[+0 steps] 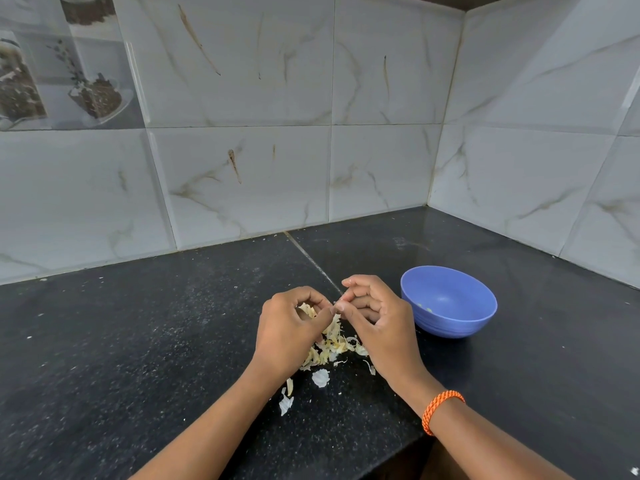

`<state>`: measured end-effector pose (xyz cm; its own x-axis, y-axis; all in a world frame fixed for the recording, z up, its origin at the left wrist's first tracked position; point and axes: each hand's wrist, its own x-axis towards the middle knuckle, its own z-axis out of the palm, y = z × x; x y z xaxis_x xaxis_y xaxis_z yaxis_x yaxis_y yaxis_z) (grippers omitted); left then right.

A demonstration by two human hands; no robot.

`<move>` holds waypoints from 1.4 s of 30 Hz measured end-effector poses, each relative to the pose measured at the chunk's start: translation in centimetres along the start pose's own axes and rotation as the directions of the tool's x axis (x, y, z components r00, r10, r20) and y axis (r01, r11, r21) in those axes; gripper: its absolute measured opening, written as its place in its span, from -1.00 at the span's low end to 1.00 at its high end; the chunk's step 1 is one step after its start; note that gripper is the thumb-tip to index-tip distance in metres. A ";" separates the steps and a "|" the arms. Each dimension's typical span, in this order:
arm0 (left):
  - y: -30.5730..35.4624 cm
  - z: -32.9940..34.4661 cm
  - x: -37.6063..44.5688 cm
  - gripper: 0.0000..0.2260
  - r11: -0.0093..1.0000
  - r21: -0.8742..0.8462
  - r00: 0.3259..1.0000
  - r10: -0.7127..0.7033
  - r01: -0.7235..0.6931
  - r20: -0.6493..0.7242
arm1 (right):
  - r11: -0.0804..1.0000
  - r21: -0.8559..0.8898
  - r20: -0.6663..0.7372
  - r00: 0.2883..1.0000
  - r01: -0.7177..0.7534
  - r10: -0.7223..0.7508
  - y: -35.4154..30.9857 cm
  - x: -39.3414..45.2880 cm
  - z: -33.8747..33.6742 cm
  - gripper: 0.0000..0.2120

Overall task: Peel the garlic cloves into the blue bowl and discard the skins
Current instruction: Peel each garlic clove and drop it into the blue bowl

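Garlic skins (330, 344) lie heaped on the black table (138, 341) beneath both hands; the left hand (291, 327) and right hand (372, 313) pinch something small between their fingertips (too hidden to name), and the blue bowl (448, 301) stands just right of them

No readable text, label, brand, number or sign anywhere.
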<state>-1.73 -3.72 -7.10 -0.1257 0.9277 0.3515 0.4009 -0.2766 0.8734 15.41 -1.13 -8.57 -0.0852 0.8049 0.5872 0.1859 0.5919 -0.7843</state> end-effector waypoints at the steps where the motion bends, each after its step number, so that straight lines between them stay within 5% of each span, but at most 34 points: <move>1: 0.0 0.0 0.0 -0.88 1.000 -0.002 1.000 0.000 0.000 0.000 | 1.000 0.006 -0.004 1.000 -0.007 0.007 0.0 0.0 0.0 -0.71; 16: -0.6 0.0 0.3 -0.86 0.999 0.037 0.999 0.037 -0.035 -0.040 | 0.983 0.169 0.030 0.997 -0.071 0.067 0.3 0.2 -0.1 -0.69; 26: -1.1 -0.5 0.6 -0.85 0.992 0.125 0.990 0.042 -0.025 -0.132 | 0.987 0.142 0.018 0.997 -0.082 0.080 0.5 0.2 -0.1 -0.69; 36: -1.0 -0.2 0.6 -0.79 0.986 0.149 0.993 0.085 -0.071 -0.087 | 0.995 0.082 0.088 0.995 -0.057 0.050 0.6 0.2 -0.3 -0.60; 42: -0.6 -0.5 0.5 -0.94 0.994 0.086 0.998 0.065 -0.063 -0.022 | 0.999 0.008 0.051 0.997 -0.051 0.050 0.3 0.2 -0.2 -0.56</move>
<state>-2.50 -3.18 -7.30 -0.1197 0.9018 0.4152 0.4846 -0.3119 0.8173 15.65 -0.78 -8.63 -0.1255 0.8347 0.5362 0.1822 0.5507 -0.8146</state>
